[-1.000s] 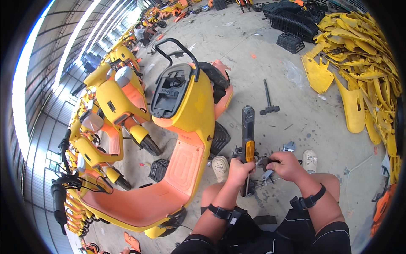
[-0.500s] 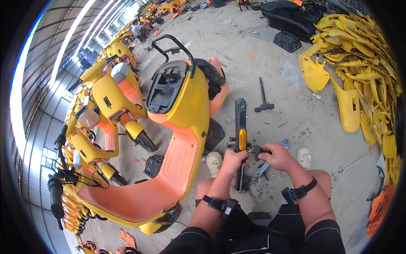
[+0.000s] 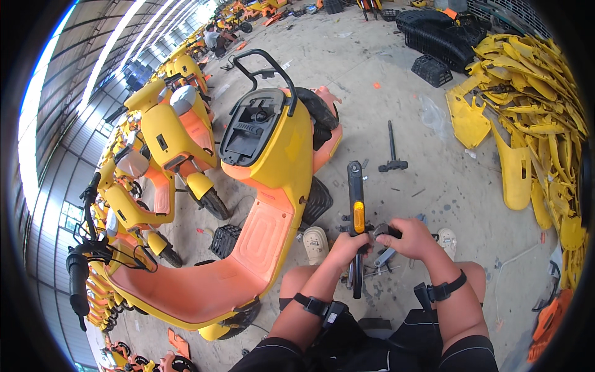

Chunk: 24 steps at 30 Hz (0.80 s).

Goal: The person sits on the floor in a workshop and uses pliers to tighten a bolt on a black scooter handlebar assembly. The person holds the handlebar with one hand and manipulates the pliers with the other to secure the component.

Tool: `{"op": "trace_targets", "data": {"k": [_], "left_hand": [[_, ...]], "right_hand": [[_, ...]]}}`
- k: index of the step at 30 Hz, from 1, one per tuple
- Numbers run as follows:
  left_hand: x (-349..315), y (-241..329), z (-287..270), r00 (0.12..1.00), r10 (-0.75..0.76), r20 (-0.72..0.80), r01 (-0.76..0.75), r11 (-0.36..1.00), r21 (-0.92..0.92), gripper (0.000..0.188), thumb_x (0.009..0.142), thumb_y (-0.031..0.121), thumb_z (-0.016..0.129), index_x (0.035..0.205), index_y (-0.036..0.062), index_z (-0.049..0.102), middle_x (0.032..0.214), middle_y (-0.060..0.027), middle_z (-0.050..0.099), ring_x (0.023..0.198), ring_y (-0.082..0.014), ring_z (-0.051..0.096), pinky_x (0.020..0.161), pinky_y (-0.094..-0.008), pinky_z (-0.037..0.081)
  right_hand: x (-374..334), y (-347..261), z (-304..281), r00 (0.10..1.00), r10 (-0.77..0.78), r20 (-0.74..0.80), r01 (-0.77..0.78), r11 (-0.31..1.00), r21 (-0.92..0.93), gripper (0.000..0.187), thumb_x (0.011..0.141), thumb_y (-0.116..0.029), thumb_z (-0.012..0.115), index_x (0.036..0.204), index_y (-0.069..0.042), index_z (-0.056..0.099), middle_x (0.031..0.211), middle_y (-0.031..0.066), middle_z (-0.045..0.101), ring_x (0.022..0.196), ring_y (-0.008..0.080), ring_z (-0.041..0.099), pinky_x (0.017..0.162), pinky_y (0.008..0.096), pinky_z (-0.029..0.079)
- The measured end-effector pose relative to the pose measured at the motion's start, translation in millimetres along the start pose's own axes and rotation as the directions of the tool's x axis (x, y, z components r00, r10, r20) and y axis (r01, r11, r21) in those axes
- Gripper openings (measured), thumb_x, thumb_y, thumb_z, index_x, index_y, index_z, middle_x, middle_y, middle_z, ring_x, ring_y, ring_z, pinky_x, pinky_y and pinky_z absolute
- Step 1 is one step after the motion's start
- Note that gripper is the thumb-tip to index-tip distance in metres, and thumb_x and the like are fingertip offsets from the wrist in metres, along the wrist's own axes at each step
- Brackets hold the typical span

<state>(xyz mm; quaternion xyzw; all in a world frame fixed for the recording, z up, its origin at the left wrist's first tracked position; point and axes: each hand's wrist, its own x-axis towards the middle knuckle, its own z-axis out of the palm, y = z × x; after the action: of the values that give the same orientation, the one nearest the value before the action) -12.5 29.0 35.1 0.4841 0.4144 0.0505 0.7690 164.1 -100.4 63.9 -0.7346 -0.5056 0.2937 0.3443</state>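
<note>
Grey concrete floor [image 3: 347, 74], long shed; clock centred on hands. Since half second ago: more lower end of bar [image 3: 356, 183] shows beneath left hand [image 3: 347, 250]; dark part [image 3: 388, 230] in right hand [image 3: 413, 237] looks turned. Suggests handling mid-way, not finished. Left fingers wrapped round bar, between shoes [image 3: 315, 245]; right thumb and finger pinch dark part just beside. Count: one bar, one dark part, two shoes (9, 3 o'clock), one T-shaped piece [image 3: 393, 165] (12), one nearest scooter [image 3: 268, 226] (10); yellow panels [image 3: 551, 111] (2), too many to count.
</note>
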Motion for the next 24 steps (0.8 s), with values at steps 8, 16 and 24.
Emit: {"op": "trace_targets", "data": {"k": [8,16,24], "left_hand": [[8,1,3,0.999,0.03,0.011,-0.029,0.99,-0.136,0.04,0.089,0.015,0.064,0.123,-0.0039,0.057,0.089,-0.0093,0.065,0.07,-0.0171,0.065,0.057,-0.0282,0.052],[22,-1,0,1.0,0.014,-0.016,-0.016,0.993,-0.121,0.041,0.089,0.014,0.063,0.126,-0.0027,0.057,0.092,-0.0082,0.065,0.072,-0.0162,0.065,0.06,-0.0277,0.052],[28,4,4,1.0,0.005,-0.018,-0.005,0.999,-0.043,0.025,0.089,0.021,0.068,0.095,-0.0026,0.068,0.081,-0.0062,0.067,0.07,-0.0145,0.063,0.059,-0.0276,0.05]], "right_hand": [[9,8,-1,0.992,0.117,0.042,-0.122,0.983,0.135,0.054,0.084,-0.051,0.074,0.094,0.001,0.067,0.077,0.0162,0.068,0.07,0.0297,0.065,0.065,0.0393,0.05],[22,11,4,0.982,0.147,0.115,-0.174,0.943,0.284,0.058,0.086,-0.049,0.073,0.113,0.0,0.061,0.096,0.0164,0.071,0.089,0.0279,0.069,0.079,0.0372,0.053],[33,0,9,0.99,0.114,0.086,-0.131,0.966,0.223,0.056,0.085,-0.045,0.075,0.114,-0.001,0.058,0.096,0.0173,0.07,0.089,0.0302,0.069,0.078,0.04,0.053]]}}
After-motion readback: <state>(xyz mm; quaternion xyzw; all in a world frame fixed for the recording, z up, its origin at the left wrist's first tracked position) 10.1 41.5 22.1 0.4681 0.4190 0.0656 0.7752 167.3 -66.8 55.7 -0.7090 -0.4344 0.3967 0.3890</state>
